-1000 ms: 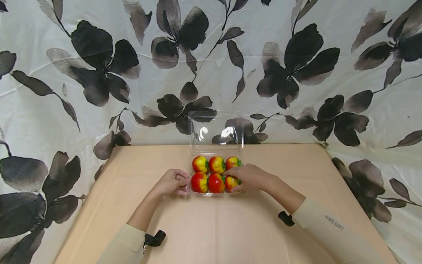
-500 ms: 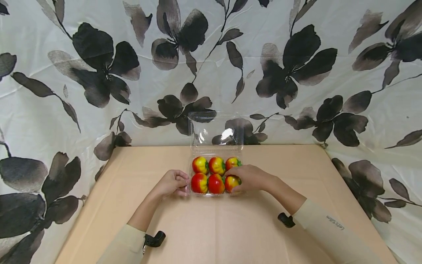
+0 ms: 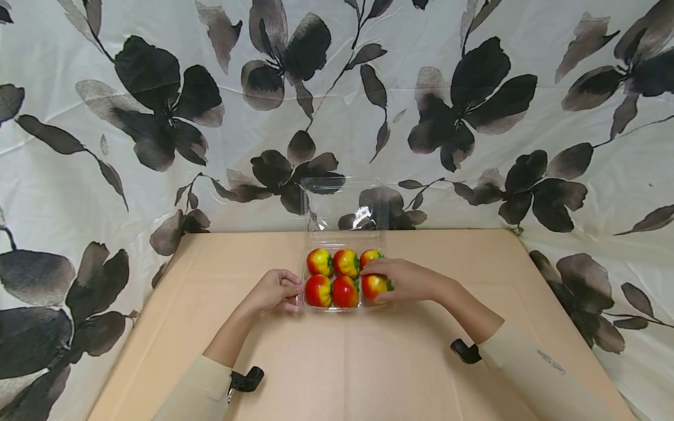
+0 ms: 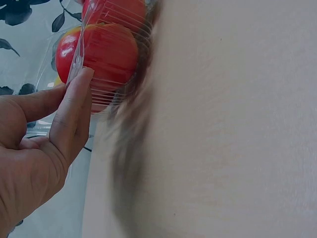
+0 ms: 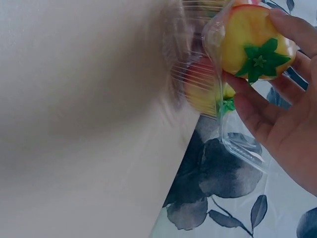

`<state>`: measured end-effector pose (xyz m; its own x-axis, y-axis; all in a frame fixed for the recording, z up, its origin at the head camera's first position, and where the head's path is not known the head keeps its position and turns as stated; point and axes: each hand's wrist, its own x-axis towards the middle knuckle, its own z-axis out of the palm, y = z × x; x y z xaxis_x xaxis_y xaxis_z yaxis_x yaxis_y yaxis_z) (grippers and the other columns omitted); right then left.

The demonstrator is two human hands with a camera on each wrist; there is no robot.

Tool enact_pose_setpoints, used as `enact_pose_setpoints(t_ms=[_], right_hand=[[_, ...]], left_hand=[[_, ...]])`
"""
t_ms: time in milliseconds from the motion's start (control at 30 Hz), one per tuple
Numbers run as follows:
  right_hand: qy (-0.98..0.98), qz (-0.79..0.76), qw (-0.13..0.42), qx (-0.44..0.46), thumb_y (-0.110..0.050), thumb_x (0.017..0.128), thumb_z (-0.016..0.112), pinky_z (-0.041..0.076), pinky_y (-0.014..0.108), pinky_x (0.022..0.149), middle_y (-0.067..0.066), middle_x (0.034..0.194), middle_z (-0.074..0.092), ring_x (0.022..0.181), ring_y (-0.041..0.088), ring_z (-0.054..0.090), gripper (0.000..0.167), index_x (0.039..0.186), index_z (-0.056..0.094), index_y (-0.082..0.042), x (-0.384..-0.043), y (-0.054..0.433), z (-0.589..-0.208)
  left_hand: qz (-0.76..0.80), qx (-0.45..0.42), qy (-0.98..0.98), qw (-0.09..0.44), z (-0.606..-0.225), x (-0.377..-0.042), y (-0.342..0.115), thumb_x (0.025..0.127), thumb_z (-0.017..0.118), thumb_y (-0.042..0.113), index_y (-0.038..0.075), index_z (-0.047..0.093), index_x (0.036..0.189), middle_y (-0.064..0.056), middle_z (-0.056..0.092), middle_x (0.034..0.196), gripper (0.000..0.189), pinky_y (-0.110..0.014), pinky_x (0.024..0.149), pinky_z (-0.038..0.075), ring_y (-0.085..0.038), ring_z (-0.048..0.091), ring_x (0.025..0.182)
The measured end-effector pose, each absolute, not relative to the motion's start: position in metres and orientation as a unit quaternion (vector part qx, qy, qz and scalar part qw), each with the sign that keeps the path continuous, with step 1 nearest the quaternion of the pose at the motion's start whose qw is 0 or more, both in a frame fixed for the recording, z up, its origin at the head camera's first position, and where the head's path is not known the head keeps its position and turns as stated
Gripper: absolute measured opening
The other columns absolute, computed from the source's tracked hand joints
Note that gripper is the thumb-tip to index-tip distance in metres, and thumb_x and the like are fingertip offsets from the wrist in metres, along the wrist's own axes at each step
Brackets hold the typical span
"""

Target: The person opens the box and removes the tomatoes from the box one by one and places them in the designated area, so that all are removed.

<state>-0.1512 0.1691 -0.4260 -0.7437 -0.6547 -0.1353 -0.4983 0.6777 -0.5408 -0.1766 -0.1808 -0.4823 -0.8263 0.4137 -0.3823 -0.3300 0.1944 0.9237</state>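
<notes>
A clear plastic clamshell container (image 3: pixel 344 237) stands on the table with its lid raised at the back. Several red-and-yellow tomato-like fruits (image 3: pixel 345 292) sit inside in two rows. At the container's left side, my left hand (image 3: pixel 276 290) pinches the rim (image 4: pixel 77 58) between thumb and fingers. My right hand (image 3: pixel 413 280) grips the front right tomato-like fruit (image 5: pixel 250 47) with thumb and fingers. In the right wrist view its green star-shaped calyx (image 5: pixel 261 60) faces the camera, and the fruit is level with or above the rim. My right hand partly covers the back right fruit (image 3: pixel 371 256).
The container is near the back edge of the tan table (image 3: pixel 326 362). Behind the table hangs a white cloth (image 3: pixel 368 146) with dark flowers. Dark wrist cameras (image 3: pixel 247 380) sit at both sleeves.
My right hand and forearm have shifted slightly to the right, and the gripped tomato-like fruit has moved right and up with them. The left hand stays on the container's rim.
</notes>
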Motion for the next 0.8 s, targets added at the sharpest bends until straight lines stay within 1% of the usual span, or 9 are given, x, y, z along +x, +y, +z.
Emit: enact_pose_setpoints(t_ms=[67,133,267,333,400,633,800], right_hand=[[0.900,-0.255,0.154,-0.320,-0.028,0.089,0.080,0.051,0.049,0.113,0.005,0.147,0.058,0.137,0.029,0.053,0.056,0.140,0.062,-0.016,-0.150,0.172,-0.426],[0.902,-0.267,0.147,-0.307,-0.030,0.088,0.081,0.052,0.050,0.111,0.006,0.147,0.056,0.136,0.029,0.053,0.059,0.141,0.061,-0.016,-0.147,0.174,-0.425],[0.905,-0.302,0.122,-0.272,-0.032,0.084,0.086,0.055,0.052,0.107,0.007,0.143,0.059,0.129,0.029,0.058,0.067,0.142,0.057,-0.014,-0.142,0.180,-0.423],[0.906,-0.314,0.109,-0.262,-0.032,0.083,0.087,0.056,0.052,0.107,0.007,0.142,0.060,0.128,0.029,0.059,0.069,0.142,0.056,-0.012,-0.140,0.183,-0.421],[0.906,-0.319,0.095,-0.262,-0.030,0.084,0.087,0.055,0.052,0.107,0.008,0.140,0.061,0.127,0.030,0.060,0.069,0.142,0.056,-0.010,-0.138,0.186,-0.420],[0.906,-0.339,0.068,-0.244,-0.027,0.083,0.088,0.057,0.053,0.103,0.006,0.137,0.062,0.123,0.029,0.061,0.068,0.141,0.056,-0.012,-0.135,0.199,-0.418],[0.904,-0.347,0.053,-0.244,-0.025,0.083,0.088,0.056,0.053,0.105,0.003,0.138,0.061,0.127,0.027,0.058,0.066,0.141,0.058,-0.014,-0.136,0.207,-0.417]], left_hand=[[0.632,0.030,0.717,0.293,-0.483,-0.177,-0.181,0.099,0.063,-0.005,-0.015,0.051,0.115,-0.008,0.065,0.077,0.022,-0.033,0.060,0.066,-0.018,0.068,0.063],[0.631,0.030,0.718,0.292,-0.483,-0.177,-0.181,0.099,0.063,-0.005,-0.015,0.051,0.115,-0.008,0.065,0.076,0.022,-0.033,0.060,0.065,-0.018,0.068,0.063],[0.630,0.037,0.720,0.290,-0.483,-0.177,-0.180,0.098,0.064,-0.004,-0.014,0.051,0.115,-0.008,0.066,0.076,0.023,-0.032,0.059,0.065,-0.018,0.069,0.063],[0.631,0.036,0.719,0.290,-0.483,-0.177,-0.181,0.098,0.064,-0.004,-0.014,0.051,0.115,-0.008,0.066,0.076,0.023,-0.032,0.059,0.065,-0.018,0.069,0.063],[0.630,0.036,0.719,0.292,-0.483,-0.177,-0.181,0.098,0.064,-0.004,-0.014,0.051,0.115,-0.008,0.066,0.077,0.024,-0.033,0.060,0.065,-0.018,0.070,0.063],[0.622,0.025,0.725,0.293,-0.481,-0.177,-0.181,0.098,0.063,-0.005,-0.013,0.052,0.115,-0.010,0.066,0.078,0.022,-0.033,0.061,0.065,-0.021,0.071,0.065],[0.620,0.021,0.726,0.296,-0.479,-0.177,-0.180,0.098,0.064,-0.003,-0.013,0.052,0.116,-0.010,0.065,0.078,0.024,-0.034,0.061,0.066,-0.019,0.068,0.065]])
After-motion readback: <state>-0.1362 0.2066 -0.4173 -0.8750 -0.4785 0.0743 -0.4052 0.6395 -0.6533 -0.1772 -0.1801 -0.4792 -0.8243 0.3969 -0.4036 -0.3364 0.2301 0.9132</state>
